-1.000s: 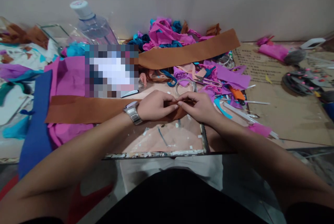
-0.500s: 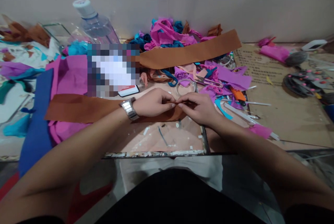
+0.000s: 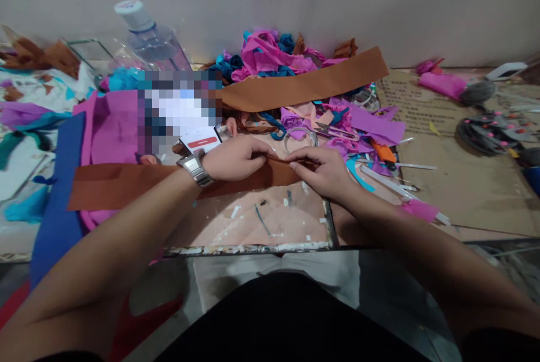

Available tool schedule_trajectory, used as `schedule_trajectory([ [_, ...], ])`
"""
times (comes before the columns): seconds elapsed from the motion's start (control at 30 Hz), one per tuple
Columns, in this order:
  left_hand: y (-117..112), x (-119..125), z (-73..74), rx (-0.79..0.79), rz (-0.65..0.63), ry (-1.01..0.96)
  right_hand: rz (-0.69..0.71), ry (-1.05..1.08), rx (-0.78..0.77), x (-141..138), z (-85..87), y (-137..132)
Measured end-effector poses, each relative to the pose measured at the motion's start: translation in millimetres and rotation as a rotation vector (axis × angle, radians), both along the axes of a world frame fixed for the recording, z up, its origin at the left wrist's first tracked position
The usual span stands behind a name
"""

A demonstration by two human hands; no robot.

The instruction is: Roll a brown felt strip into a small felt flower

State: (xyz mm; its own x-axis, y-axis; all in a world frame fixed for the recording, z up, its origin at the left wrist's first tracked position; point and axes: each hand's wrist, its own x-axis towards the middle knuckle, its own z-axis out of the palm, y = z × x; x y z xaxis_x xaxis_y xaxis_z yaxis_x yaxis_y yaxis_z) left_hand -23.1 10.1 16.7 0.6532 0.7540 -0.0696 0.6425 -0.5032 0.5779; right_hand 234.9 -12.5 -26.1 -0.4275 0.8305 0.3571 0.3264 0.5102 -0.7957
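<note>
A long brown crepe paper strip (image 3: 122, 184) runs across the table below a pixelated patch. My left hand (image 3: 236, 157), wearing a metal watch (image 3: 196, 169) at the wrist, is closed on the strip's upper edge. To its right, my right hand (image 3: 323, 171) pinches the same edge near the strip's right end, thumb and forefinger together. Between the two hands the edge looks rolled or folded into a narrow line. The left fingertips are partly hidden behind the hand. Just beyond my hands lies a roll of clear tape (image 3: 300, 139).
Crumpled pink, blue and purple paper (image 3: 270, 55) is heaped at the back, near another brown strip (image 3: 304, 85). A capped bottle (image 3: 154, 41) stands back left. Beside the left hand lies a phone (image 3: 203, 141). Small scissors (image 3: 333, 130) rest among scraps. Cardboard (image 3: 455, 182) covers the right side.
My left hand has slid left and slightly up along the strip, apart from the right hand. The strip's left end sits lower, and more of the phone's screen shows. My right hand has barely moved.
</note>
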Motion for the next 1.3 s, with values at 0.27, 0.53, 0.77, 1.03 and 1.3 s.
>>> schedule_trajectory([
  [0.27, -13.2, 12.4, 5.8, 0.047, -0.083, 0.038, 0.023, -0.051, 0.006, -2.7, 2.4, -2.4],
  [0.53, -13.2, 15.6, -2.4, -0.041, -0.062, -0.098, 0.049, -0.085, 0.045, -1.7, 1.9, -3.2],
  [0.77, -17.5, 22.0, -7.0, -0.020, 0.011, -0.090, 0.059, -0.089, 0.076, -1.3, 0.8, -2.4],
  [1.03, -16.4, 19.7, -4.2, -0.029, -0.002, -0.077, 0.071, -0.092, 0.103, -0.7, -0.8, -1.0],
  [1.3, -16.0, 19.6, -1.2, -0.118, -0.008, -0.159, 0.076, -0.095, 0.078, -0.2, 0.4, -2.8],
])
